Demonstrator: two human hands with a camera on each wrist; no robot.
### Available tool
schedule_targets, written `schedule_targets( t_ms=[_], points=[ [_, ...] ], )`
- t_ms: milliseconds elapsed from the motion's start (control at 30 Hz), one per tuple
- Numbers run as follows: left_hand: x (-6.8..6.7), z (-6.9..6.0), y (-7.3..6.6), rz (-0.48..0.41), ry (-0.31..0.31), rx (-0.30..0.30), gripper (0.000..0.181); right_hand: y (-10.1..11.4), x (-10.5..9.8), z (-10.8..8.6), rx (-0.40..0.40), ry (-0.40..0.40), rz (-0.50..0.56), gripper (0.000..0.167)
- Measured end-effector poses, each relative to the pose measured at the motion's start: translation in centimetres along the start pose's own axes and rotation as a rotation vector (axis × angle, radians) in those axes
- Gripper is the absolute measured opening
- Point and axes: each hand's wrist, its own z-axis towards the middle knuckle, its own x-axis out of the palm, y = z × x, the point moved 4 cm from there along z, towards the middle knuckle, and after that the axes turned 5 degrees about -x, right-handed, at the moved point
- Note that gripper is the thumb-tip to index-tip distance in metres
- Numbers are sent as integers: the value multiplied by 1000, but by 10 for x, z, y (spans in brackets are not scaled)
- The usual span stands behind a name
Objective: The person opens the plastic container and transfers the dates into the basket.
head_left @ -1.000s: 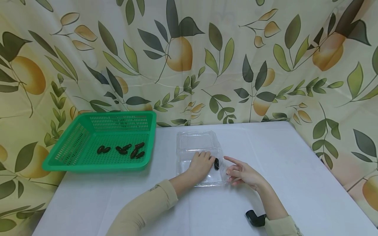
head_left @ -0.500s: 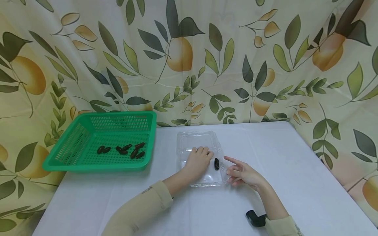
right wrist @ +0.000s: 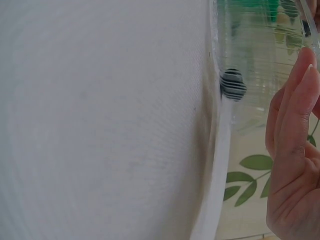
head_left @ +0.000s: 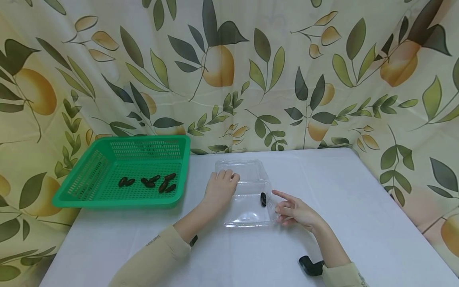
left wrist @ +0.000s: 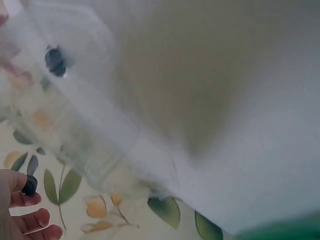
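Note:
In the head view, a clear plastic clamshell box [head_left: 247,207] lies opened out on the table. One dark oval, date-like piece [head_left: 263,199] sits inside against its right wall. My left hand [head_left: 221,187] is over the box's left side. The left wrist view shows its thumb and fingers pinching another dark oval piece [left wrist: 30,185], hidden from the head camera. My right hand [head_left: 295,210] is at the box's right wall with its index finger extended. Its straight fingers show beside the ridged plastic in the right wrist view; contact is hard to tell.
A green perforated basket [head_left: 122,205] stands at the left with several dark oval pieces [head_left: 163,186] on its floor. A black device [head_left: 310,266] is beside the right wrist. White cloth covers the table [head_left: 358,207], and a leaf-and-fruit patterned curtain [head_left: 229,115] hangs behind it.
My left hand has moved left and slightly up, from beside the piece in the box to the box's left side. My right hand and the piece in the box stay in place.

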Motion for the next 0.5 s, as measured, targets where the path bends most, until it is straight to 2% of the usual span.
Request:
schedule_targets(
  t_ms=[267, 500],
  points=[
    [-19, -8, 36, -60, -90, -115, 13, 0, 0, 0, -1, 1, -8, 70],
    [-23, -19, 71, -60, -182, -199, 12, 0, 0, 0, 3, -1, -13, 70]
  ],
)
